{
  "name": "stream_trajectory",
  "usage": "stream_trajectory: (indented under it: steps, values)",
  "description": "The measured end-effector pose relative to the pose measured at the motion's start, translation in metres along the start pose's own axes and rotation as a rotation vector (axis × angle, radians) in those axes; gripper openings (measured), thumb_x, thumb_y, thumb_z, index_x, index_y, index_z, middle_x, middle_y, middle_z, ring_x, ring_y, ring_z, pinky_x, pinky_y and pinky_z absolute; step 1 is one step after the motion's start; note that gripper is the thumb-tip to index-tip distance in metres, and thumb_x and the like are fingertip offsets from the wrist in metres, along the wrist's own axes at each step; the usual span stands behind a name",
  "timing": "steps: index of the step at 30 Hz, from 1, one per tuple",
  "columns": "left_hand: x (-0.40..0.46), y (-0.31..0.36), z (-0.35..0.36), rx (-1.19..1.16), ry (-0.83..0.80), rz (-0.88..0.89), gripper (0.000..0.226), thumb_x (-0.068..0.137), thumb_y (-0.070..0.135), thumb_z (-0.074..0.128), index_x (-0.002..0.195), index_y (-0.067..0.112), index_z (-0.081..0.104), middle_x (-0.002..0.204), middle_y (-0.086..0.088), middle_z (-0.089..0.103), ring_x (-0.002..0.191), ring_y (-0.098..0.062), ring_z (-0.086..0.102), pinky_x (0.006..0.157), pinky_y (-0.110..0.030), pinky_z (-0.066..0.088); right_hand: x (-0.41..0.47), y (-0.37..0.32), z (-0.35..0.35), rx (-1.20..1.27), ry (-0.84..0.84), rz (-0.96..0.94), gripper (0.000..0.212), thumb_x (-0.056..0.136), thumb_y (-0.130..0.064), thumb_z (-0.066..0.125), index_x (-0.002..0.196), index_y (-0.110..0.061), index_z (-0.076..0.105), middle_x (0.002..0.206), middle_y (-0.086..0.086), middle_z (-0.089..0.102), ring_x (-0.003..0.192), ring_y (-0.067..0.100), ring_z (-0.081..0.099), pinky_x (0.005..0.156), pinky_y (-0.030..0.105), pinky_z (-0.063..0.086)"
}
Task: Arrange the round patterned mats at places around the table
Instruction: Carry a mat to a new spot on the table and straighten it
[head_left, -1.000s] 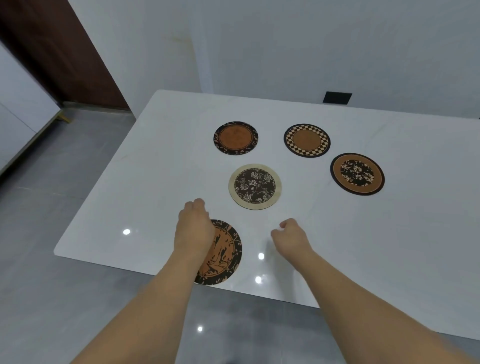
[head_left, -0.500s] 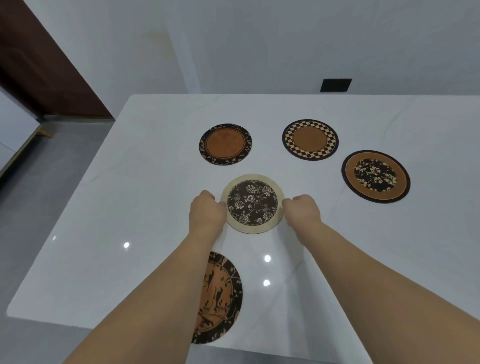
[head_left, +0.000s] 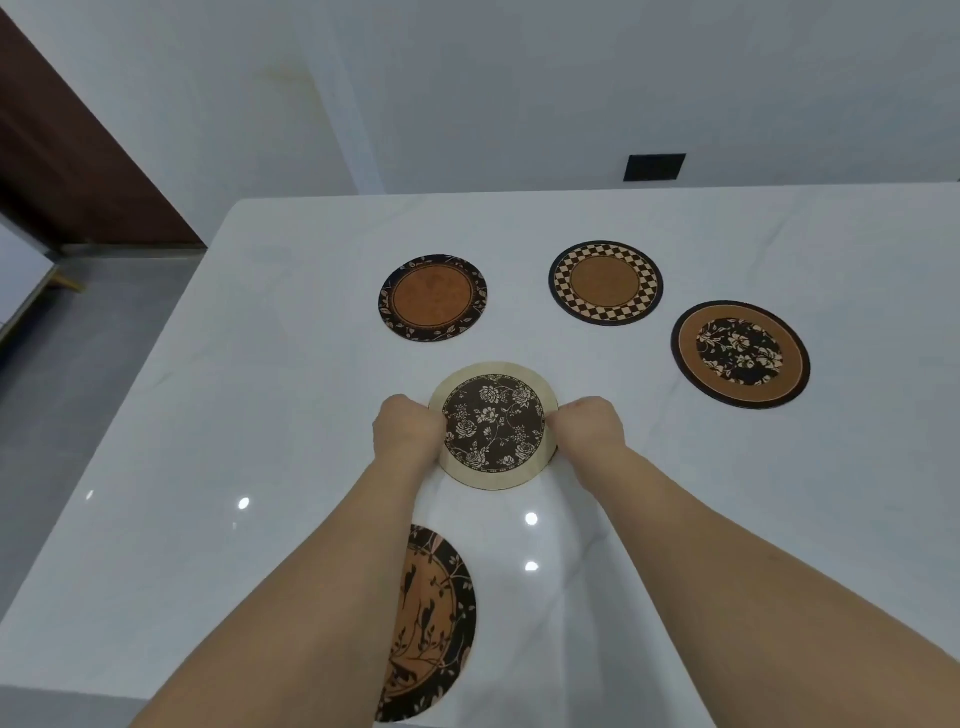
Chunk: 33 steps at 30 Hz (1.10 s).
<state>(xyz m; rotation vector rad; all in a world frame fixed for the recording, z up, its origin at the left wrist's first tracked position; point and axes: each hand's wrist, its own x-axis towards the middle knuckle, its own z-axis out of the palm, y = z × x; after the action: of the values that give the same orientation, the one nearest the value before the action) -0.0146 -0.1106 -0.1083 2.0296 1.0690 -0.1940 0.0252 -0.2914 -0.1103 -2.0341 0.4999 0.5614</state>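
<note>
- The cream-rimmed floral mat (head_left: 493, 425) sat near the middle of the white desk (head_left: 249, 405), closer to the near edge than the three mats beyond it.
- The left hand (head_left: 408, 430) was curled shut on the mat's left rim, and the right hand (head_left: 589, 428) was curled shut on its right rim, so the mat was pinched between them.
- The mat's near edge appeared slightly raised, with a dark shadow under its right side by the right hand; whether its far edge touched the desk could not be told.
- Being round, the mat had no long axis; its dark centre with pale roses faced up toward the camera.
- The leaf-bordered brown mat (head_left: 432, 298) lay flat beyond the held mat, toward the far left corner of the desk.
- The checkered-border mat (head_left: 605, 283) lay flat beside it to the right, near the far edge, the two well apart.
- The brown mat with a dark floral centre (head_left: 740, 355) lay flat further right, just beside the checkered one without touching it.
- The bird-and-branch mat (head_left: 436, 623) lay at the near edge of the desk, partly hidden under the left forearm.
- Small bright light reflections dotted the glossy desk between the held mat and the near edge.
</note>
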Motion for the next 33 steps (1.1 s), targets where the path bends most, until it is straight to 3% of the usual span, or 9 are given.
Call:
stream_trajectory:
  steps: [2, 4, 9, 12, 17, 20, 27, 30, 33]
  values:
    - [-0.005, 0.003, -0.006, -0.106, -0.036, -0.001, 0.024, 0.081, 0.008, 0.064, 0.066, 0.014, 0.047, 0.076, -0.007, 0.056, 0.076, -0.028, 0.053, 0.070, -0.034, 0.048, -0.007, -0.005, -0.006, 0.026, -0.011, -0.009, 0.031, 0.078, 0.000, 0.052, 0.056, -0.012, 0.034, 0.058, 0.005, 0.039, 0.061, 0.025, 0.040, 0.058, 0.031, 0.035]
    - [-0.019, 0.013, -0.013, -0.166, -0.055, 0.017, 0.028, 0.083, 0.009, 0.064, 0.066, 0.017, 0.042, 0.075, -0.003, 0.053, 0.077, -0.027, 0.051, 0.070, -0.035, 0.046, -0.018, -0.011, -0.018, 0.059, 0.007, -0.032, 0.026, 0.078, 0.000, 0.050, 0.059, -0.012, 0.037, 0.061, 0.005, 0.043, 0.070, 0.026, 0.044, 0.064, 0.034, 0.038]
    - [-0.070, 0.050, -0.031, -0.255, -0.135, 0.103, 0.024, 0.085, 0.005, 0.061, 0.069, 0.014, 0.045, 0.074, -0.008, 0.056, 0.068, -0.026, 0.056, 0.078, -0.049, 0.058, -0.057, -0.020, -0.070, 0.179, 0.074, -0.035, 0.016, 0.079, -0.003, 0.050, 0.068, -0.012, 0.044, 0.070, 0.005, 0.049, 0.070, 0.026, 0.048, 0.066, 0.038, 0.048]
    - [-0.101, 0.075, -0.042, -0.266, -0.188, 0.172, 0.020, 0.085, 0.003, 0.061, 0.068, 0.010, 0.053, 0.078, -0.015, 0.063, 0.066, -0.027, 0.060, 0.077, -0.050, 0.061, -0.081, -0.023, -0.111, 0.213, 0.123, -0.057, 0.010, 0.082, -0.006, 0.054, 0.073, -0.010, 0.051, 0.077, 0.010, 0.056, 0.068, 0.028, 0.054, 0.071, 0.043, 0.056]
    - [-0.164, 0.115, -0.033, -0.286, -0.280, 0.253, 0.020, 0.085, -0.001, 0.060, 0.068, 0.007, 0.054, 0.080, -0.018, 0.063, 0.065, -0.028, 0.059, 0.075, -0.049, 0.059, -0.126, -0.012, -0.180, 0.329, 0.204, -0.055, 0.020, 0.083, -0.005, 0.054, 0.066, -0.015, 0.050, 0.075, 0.007, 0.061, 0.062, 0.025, 0.058, 0.048, 0.029, 0.055]
    - [-0.208, 0.134, -0.012, -0.288, -0.331, 0.300, 0.017, 0.085, 0.000, 0.060, 0.070, 0.006, 0.056, 0.078, -0.016, 0.063, 0.065, -0.028, 0.060, 0.074, -0.049, 0.059, -0.152, 0.012, -0.222, 0.398, 0.262, -0.032, 0.018, 0.083, -0.005, 0.050, 0.067, -0.014, 0.051, 0.071, 0.008, 0.061, 0.054, 0.025, 0.057, 0.045, 0.029, 0.054]
    - [-0.316, 0.170, 0.062, -0.275, -0.467, 0.456, 0.018, 0.087, 0.001, 0.062, 0.071, 0.006, 0.057, 0.082, -0.014, 0.065, 0.073, -0.029, 0.063, 0.070, -0.047, 0.061, -0.202, 0.097, -0.319, 0.482, 0.508, -0.081, 0.014, 0.077, -0.011, 0.045, 0.065, -0.011, 0.051, 0.063, 0.008, 0.057, 0.046, 0.023, 0.051, 0.047, 0.030, 0.046]
    - [-0.357, 0.185, 0.096, -0.254, -0.524, 0.492, 0.025, 0.086, 0.001, 0.061, 0.063, 0.010, 0.056, 0.082, -0.014, 0.066, 0.075, -0.031, 0.065, 0.070, -0.048, 0.062, -0.212, 0.130, -0.352, 0.527, 0.646, -0.044, 0.014, 0.076, -0.021, 0.044, 0.065, -0.013, 0.047, 0.064, 0.005, 0.052, 0.053, 0.025, 0.048, 0.054, 0.034, 0.043]
    - [-0.391, 0.196, 0.131, -0.219, -0.591, 0.510, 0.013, 0.085, 0.001, 0.061, 0.073, 0.006, 0.062, 0.084, -0.018, 0.067, 0.074, -0.031, 0.065, 0.072, -0.050, 0.061, -0.217, 0.158, -0.382, 0.568, 0.773, -0.001, 0.018, 0.072, -0.026, 0.042, 0.057, -0.019, 0.036, 0.059, 0.000, 0.041, 0.059, 0.025, 0.040, 0.058, 0.035, 0.038]
